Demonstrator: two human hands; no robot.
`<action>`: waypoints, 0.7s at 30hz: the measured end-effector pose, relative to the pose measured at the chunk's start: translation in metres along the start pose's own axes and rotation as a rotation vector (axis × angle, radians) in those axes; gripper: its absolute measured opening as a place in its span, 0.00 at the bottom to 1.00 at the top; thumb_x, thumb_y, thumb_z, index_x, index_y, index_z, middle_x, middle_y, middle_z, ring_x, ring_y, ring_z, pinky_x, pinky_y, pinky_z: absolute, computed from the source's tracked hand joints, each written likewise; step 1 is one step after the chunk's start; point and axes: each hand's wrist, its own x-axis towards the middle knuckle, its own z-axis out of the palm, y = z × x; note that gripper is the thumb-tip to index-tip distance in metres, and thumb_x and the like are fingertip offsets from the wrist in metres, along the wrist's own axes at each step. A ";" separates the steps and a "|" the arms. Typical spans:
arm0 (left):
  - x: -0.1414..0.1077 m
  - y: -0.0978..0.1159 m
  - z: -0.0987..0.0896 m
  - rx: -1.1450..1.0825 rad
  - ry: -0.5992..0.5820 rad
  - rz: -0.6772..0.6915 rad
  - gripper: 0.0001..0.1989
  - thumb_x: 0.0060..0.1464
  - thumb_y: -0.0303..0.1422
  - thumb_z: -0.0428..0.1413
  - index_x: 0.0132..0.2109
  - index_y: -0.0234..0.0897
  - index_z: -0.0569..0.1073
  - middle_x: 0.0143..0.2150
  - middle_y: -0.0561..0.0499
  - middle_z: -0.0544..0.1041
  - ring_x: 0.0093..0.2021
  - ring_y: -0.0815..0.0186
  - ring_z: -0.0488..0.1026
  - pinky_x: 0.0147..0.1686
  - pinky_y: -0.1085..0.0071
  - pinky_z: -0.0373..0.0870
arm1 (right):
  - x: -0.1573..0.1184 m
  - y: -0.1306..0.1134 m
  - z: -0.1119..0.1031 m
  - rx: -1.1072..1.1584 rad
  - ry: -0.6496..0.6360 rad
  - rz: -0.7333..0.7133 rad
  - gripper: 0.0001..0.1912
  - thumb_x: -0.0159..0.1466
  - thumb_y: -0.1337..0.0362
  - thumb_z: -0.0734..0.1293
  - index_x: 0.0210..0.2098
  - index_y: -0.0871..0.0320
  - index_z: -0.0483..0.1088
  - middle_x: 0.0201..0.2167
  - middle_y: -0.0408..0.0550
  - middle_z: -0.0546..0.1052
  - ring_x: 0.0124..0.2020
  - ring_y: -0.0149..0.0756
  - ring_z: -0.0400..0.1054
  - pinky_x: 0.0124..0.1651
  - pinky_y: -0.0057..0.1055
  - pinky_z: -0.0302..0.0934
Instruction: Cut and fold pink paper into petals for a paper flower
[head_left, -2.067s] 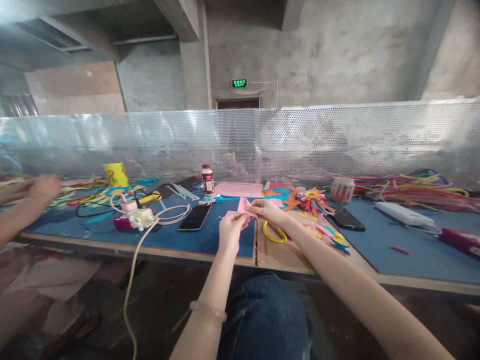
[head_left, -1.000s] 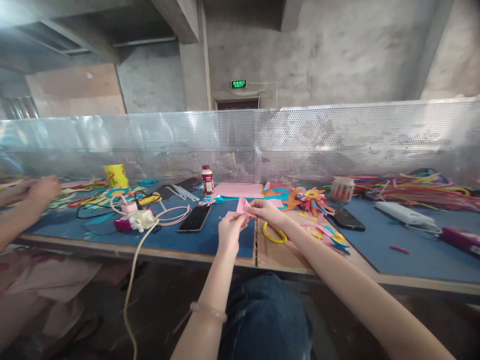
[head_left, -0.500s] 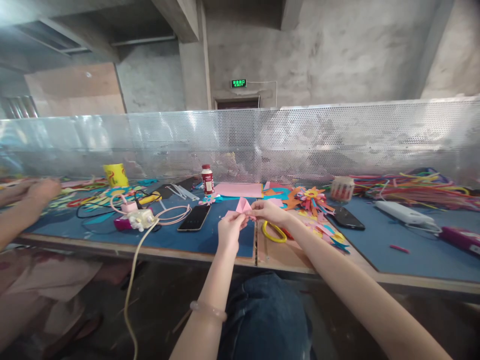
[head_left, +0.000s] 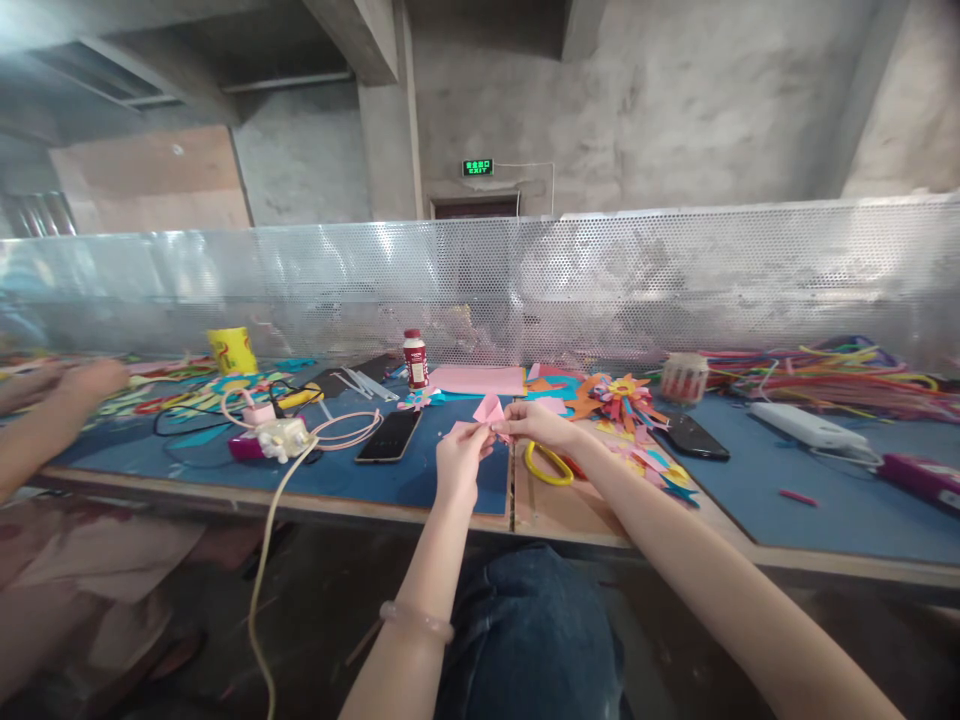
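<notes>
A small folded piece of pink paper [head_left: 489,408] is pinched between both hands above the blue table mat. My left hand [head_left: 459,460] grips its lower left part, fingers closed. From the right, my right hand [head_left: 538,424] pinches the same paper, its fingertips touching those of the left. Just right of the hands lies a yellow ring-shaped handle [head_left: 549,466]. Behind them is a flat pink sheet [head_left: 478,380], and a black phone [head_left: 388,437] rests to the left.
A red-capped bottle [head_left: 415,360] stands behind the phone. Left are a power strip [head_left: 274,440] with cables and a yellow cup [head_left: 232,351]. Paper flowers [head_left: 624,400], a jar [head_left: 684,379] and a second phone [head_left: 697,437] lie right. Another person's hands [head_left: 94,380] work far left.
The upper part of the pink paper has changed shape between my fingers, looking more rounded than the earlier point. My hands have barely moved. The other person's hands have shifted slightly.
</notes>
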 end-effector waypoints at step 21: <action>-0.001 -0.002 -0.004 0.235 -0.075 0.202 0.11 0.40 0.35 0.58 0.31 0.31 0.76 0.29 0.45 0.77 0.29 0.65 0.72 0.22 0.76 0.64 | -0.004 -0.003 -0.003 -0.078 0.016 0.022 0.16 0.48 0.53 0.71 0.28 0.61 0.72 0.24 0.45 0.74 0.24 0.29 0.65 0.27 0.25 0.57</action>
